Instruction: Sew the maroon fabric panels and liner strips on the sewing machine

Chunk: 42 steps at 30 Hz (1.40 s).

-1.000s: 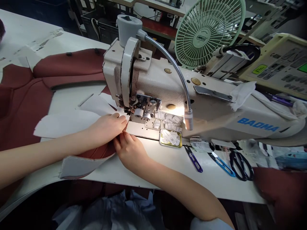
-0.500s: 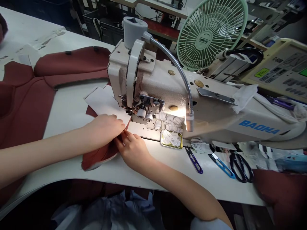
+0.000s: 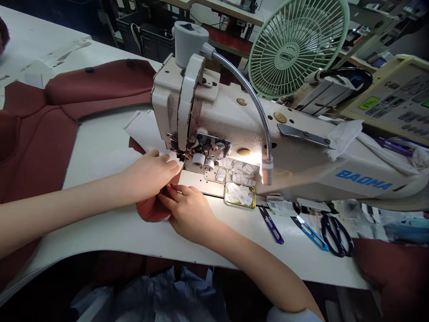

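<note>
- I am pressing my left hand [image 3: 147,175] flat on the red fabric piece [image 3: 152,209], with the fingers stretched out and close together and nothing gripped.
- My right hand [image 3: 190,212] is lying on the near edge of that piece, its fingers narrow and pointing toward the left fingers; I cannot tell whether the thumb is pinching underneath.
- The piece is sitting under both sets of fingers, curling up just below my left palm.
- The presser foot [image 3: 180,156] of the BAOMA sewing machine [image 3: 301,165] is standing just beyond my left fingertips.
- A white sheet [image 3: 143,129] is running on behind that foot.
- Right of my right fingers, the needle plate [image 3: 201,182] is lying near, then a tin of labels [image 3: 240,196].
- Farther right, well apart, purple thread snips [image 3: 271,224], blue snips [image 3: 310,231] and black scissors [image 3: 338,233] are lying in a row.
- A large red cover [image 3: 36,129] is spreading well left of my left fingers.
</note>
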Each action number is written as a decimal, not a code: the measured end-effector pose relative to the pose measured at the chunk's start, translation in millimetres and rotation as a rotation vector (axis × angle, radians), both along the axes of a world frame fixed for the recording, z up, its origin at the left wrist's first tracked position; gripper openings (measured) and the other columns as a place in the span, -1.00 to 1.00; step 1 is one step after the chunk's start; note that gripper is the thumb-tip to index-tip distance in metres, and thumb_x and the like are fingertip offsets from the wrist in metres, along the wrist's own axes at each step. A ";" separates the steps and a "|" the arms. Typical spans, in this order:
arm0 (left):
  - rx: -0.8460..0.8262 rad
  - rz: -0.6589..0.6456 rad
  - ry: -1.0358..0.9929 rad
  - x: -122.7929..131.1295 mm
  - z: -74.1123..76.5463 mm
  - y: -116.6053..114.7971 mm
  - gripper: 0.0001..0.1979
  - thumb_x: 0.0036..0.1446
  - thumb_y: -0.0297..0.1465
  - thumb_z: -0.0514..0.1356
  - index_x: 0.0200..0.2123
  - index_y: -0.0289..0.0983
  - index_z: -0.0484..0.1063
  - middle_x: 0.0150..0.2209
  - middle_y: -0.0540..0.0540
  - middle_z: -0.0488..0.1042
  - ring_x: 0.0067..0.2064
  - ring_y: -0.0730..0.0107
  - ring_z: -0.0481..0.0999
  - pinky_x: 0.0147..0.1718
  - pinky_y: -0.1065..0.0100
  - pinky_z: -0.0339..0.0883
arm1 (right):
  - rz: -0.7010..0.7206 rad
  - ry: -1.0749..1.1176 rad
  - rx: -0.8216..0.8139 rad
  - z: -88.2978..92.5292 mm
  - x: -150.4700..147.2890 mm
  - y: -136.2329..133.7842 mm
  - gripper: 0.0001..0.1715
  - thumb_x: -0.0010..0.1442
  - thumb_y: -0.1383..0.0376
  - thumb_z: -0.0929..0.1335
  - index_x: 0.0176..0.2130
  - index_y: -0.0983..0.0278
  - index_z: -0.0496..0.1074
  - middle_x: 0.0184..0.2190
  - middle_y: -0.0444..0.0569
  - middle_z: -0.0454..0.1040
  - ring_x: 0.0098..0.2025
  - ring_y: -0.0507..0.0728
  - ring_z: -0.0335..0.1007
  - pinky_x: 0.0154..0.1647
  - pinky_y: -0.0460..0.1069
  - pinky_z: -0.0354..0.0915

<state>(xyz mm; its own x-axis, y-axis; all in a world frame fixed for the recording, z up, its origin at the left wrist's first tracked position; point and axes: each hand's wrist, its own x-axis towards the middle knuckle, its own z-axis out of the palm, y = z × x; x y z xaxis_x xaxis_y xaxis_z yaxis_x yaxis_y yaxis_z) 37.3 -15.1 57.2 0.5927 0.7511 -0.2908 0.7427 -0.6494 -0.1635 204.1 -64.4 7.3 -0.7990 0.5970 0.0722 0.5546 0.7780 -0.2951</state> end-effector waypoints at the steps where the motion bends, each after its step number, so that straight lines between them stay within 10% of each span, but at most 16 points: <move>1: -0.002 -0.029 0.019 -1.4 4.9 -1.8 -0.89 0.19 -0.47 0.18 -0.21 -0.31 0.48 -0.22 -0.18 0.52 -0.08 0.02 0.47 -0.10 0.07 0.21 | 0.024 -0.002 -0.029 2.6 1.7 -0.3 -0.50 0.26 0.29 0.32 0.17 0.33 0.42 0.20 0.20 0.41 0.19 0.27 0.32 0.01 0.14 0.35; 5: -0.094 0.009 0.096 -1.1 16.3 -6.5 -0.79 0.11 -0.27 0.30 -0.27 -0.30 0.51 -0.29 -0.19 0.54 -0.19 0.03 0.48 -0.20 0.10 0.20 | 0.050 -0.027 -0.007 1.5 3.4 -2.2 -0.49 0.30 0.26 0.29 0.20 0.32 0.40 0.23 0.22 0.37 0.27 0.30 0.25 0.05 0.15 0.30; 17: -0.010 -0.014 0.031 2.7 -2.5 5.2 -0.81 0.25 -0.55 0.11 -0.15 -0.33 0.52 -0.14 -0.23 0.50 -0.11 0.09 0.47 -0.26 0.21 0.24 | 0.025 -0.101 0.162 -7.8 -6.8 -6.5 -0.45 0.33 0.34 0.24 0.24 0.53 0.27 0.18 0.43 0.37 0.22 0.36 0.25 -0.03 0.18 0.34; 33: 0.074 0.068 0.002 12.6 -10.9 1.0 -0.86 0.02 -0.62 0.26 -0.33 -0.34 0.46 -0.29 -0.22 0.50 -0.19 0.05 0.47 -0.31 0.18 0.24 | -0.102 -0.169 0.138 -18.4 -22.0 6.1 -0.68 0.28 0.48 0.25 -0.02 0.33 0.46 -0.16 0.18 0.53 -0.05 0.27 0.30 -0.35 0.07 0.27; 42: 0.081 -0.028 -0.010 7.8 -12.7 2.9 -0.78 0.14 -0.66 0.10 -0.27 -0.36 0.52 -0.28 -0.25 0.51 -0.15 0.03 0.48 -0.27 0.15 0.31 | -0.088 -0.121 0.287 -28.6 -31.5 -10.4 -0.58 0.27 0.55 0.20 0.06 0.68 0.40 0.00 0.51 0.48 0.07 0.38 0.36 -0.21 0.16 0.34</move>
